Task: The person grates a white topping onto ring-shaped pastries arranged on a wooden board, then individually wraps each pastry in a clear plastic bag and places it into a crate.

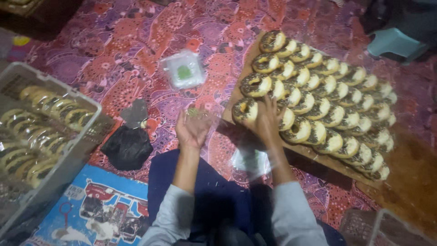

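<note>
Down at the near-left corner of the board [364, 180], the right hand [266, 119] lies over the doughnuts [318, 98], fingers spread and curled loosely about the nearest one [245, 109], a chocolate-topped ring at the row's end; whether it truly grips that ring or only rests on it cannot be told, since the hand is blurred. The left hand [193, 127] hangs apart to the left, palm up and open, with a few small pale bits in it (too small to tell what they are). So the right hand is the nearer one by far, touching the rows, while the left is separated from them by a strip of patterned cloth [136, 50]. The doughnuts run in overlapping rows whose long axis slants from the near-left corner away to the far right, and the board's edge lies just beside the right wrist. Open room is between the two hands and out towards a small clear packet [183, 69] farther off. To the left, a black bag [127, 148] sits near the left forearm, and beyond it a crate [68, 159] holds more doughnuts, well apart from both hands.
</note>
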